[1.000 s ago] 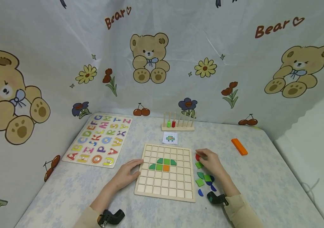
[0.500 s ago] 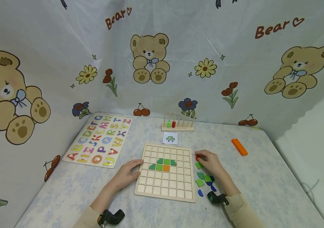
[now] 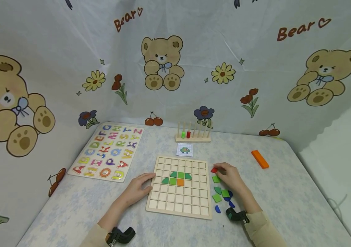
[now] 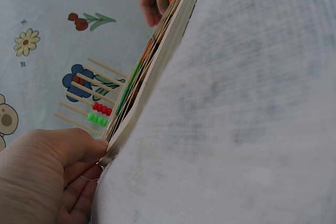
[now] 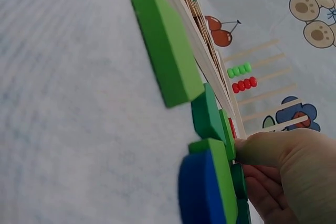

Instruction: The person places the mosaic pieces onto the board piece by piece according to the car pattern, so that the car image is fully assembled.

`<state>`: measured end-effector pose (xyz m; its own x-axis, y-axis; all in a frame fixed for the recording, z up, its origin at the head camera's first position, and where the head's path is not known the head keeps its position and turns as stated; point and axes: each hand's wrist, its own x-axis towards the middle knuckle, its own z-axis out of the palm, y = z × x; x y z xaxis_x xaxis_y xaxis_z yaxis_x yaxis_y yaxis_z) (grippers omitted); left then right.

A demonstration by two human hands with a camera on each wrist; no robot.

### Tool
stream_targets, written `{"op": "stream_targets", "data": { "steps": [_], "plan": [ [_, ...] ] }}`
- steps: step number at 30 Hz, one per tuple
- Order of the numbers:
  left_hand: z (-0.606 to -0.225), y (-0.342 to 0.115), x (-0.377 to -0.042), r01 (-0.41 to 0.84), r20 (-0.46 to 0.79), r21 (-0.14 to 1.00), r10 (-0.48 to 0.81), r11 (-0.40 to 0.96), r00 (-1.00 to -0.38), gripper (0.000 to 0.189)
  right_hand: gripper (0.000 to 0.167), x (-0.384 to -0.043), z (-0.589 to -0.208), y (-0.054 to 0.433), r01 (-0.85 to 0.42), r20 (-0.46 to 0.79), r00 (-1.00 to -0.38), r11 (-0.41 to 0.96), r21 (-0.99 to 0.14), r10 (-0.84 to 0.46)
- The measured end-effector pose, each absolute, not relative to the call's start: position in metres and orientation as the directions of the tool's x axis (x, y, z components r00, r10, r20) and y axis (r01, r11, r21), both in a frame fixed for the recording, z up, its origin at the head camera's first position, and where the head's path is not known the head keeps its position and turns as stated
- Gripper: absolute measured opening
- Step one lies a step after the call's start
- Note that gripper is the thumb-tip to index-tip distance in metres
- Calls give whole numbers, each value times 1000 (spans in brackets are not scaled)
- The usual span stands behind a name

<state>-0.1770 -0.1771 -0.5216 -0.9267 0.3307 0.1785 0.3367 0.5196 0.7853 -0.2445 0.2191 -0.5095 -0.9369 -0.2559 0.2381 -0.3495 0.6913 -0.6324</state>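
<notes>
My left hand (image 3: 139, 187) rests at the left side of a wooden grid board (image 3: 178, 211), its thumb and fingertips touching the frame. In the grid sit green blocks (image 3: 180, 175) and an orange square (image 3: 180, 182). To the right of the board, my right hand (image 3: 230, 176) pinches a small red block (image 3: 214, 170) between thumb and fingers; they cover part of it. Just below lies a green square (image 3: 216, 179). Nearer me are a dark green quarter-round (image 3: 217, 190), another green square (image 3: 217, 198) and blue half-round blocks (image 3: 217, 209).
Behind the board lies a small picture card (image 3: 184, 150). A peg rack (image 3: 193, 139) with green and red beads stands at the back. An alphabet puzzle board (image 3: 106, 152) is at the left. An orange bar (image 3: 260, 159) lies at the right.
The red block has turned in my right fingers, its outline going from rounded to diamond-like. My right hand has barely shifted; the left hand and the board blocks stay where they were.
</notes>
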Motion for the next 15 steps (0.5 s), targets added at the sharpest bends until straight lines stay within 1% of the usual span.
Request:
{"op": "stream_targets", "data": {
  "steps": [8, 15],
  "plan": [
    [-520, -177, -177, 339, 177, 788, 338, 515, -924, 47, 30, -246, -512, 219, -349, 261, -936, 723, -597, -236],
    [-520, -177, -177, 334, 175, 793, 334, 510, -926, 47, 33, -245, -510, 217, -352, 234, -936, 721, -596, -264]
  ]
}}
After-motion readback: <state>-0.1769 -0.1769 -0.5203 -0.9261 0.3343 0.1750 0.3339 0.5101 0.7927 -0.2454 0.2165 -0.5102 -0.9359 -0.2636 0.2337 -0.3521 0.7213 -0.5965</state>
